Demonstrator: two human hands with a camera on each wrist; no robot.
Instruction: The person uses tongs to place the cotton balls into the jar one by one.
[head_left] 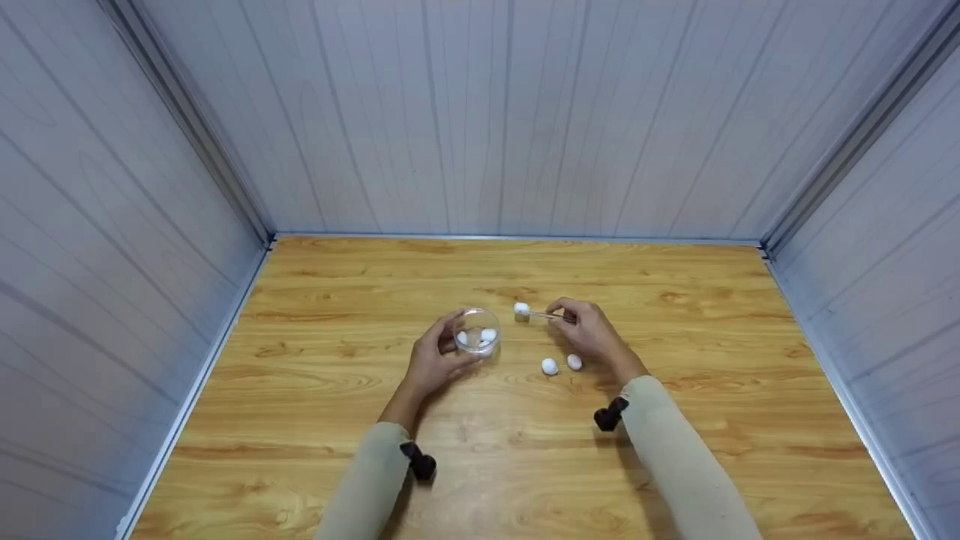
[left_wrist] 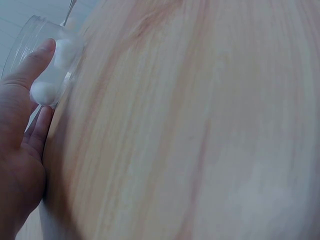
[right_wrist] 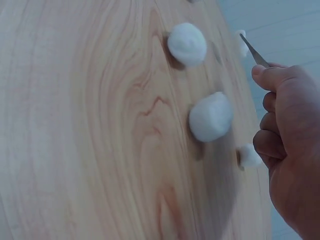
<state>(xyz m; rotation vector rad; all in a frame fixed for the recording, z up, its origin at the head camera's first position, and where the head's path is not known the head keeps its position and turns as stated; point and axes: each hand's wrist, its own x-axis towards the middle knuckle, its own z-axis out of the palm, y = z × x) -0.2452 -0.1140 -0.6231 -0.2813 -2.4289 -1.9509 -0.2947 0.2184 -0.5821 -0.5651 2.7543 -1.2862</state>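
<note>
My left hand (head_left: 435, 356) grips a clear round plastic jar (head_left: 466, 316), thumb on one side and fingers on the other. Several white cotton balls (head_left: 488, 334) lie inside it; through the wall in the left wrist view, one cotton ball (left_wrist: 44, 93) shows just below the thumb. To the right of the jar, my right hand (head_left: 589, 328) pinches metal tweezers (right_wrist: 256, 53). At their tips is a cotton ball (head_left: 521, 308), a short way from the jar's rim. The remaining fingers of that hand are curled in.
Two loose cotton balls, one on the left (head_left: 549, 367) and one on the right (head_left: 574, 361), lie on the wooden table (head_left: 337, 300) below the right hand. The right wrist view shows another cotton ball (right_wrist: 249, 156) partly behind the fingers. Pale panels (head_left: 472, 120) enclose the table's back and sides.
</note>
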